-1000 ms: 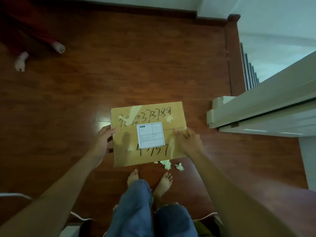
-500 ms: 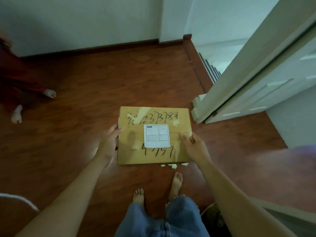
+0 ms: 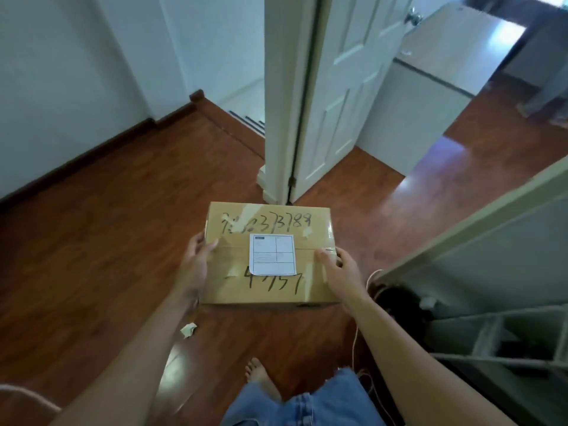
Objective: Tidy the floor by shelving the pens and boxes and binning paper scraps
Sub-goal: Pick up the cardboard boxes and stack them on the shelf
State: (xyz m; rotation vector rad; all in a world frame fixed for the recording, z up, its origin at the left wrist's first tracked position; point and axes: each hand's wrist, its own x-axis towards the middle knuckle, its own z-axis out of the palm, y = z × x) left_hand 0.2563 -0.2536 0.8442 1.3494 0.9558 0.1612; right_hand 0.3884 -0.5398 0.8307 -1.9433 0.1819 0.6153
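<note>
While both arms reach forward, the cardboard box (image 3: 267,272) sits between the two hands, held out in front of the person over the reddish wooden floor (image 3: 92,241). And look at the grip: the left hand (image 3: 196,259) clasps the box's left side, thumb laid on the top face and fingers wrapped out of sight round the edge. The right hand (image 3: 338,269) does the same on the right side, thumb pressed on top by the tape seam, fingers curled over the edge. Two hands, one box, firmly grasped!

On top of the box, a white printed label (image 3: 272,254) sits dead centre, with black marker scrawl above and below it and glossy tape patches across the brown card. The box is level, long side running left to right.

Down on the floor, a crumpled paper scrap (image 3: 188,329) lies near the box's near-left corner, just beside the left forearm as the camera sees it. One bare foot (image 3: 259,375) shows at the bottom, blue jeans (image 3: 307,404) right behind it. A thin pale cord (image 3: 355,339) trails along the floor beside the right forearm.

Off to the right, a pale shelf unit (image 3: 491,333) stands with its compartments facing in. Beyond the box, a white panelled door (image 3: 338,87) stands open, and a pale wall (image 3: 76,87) runs along the left.
</note>
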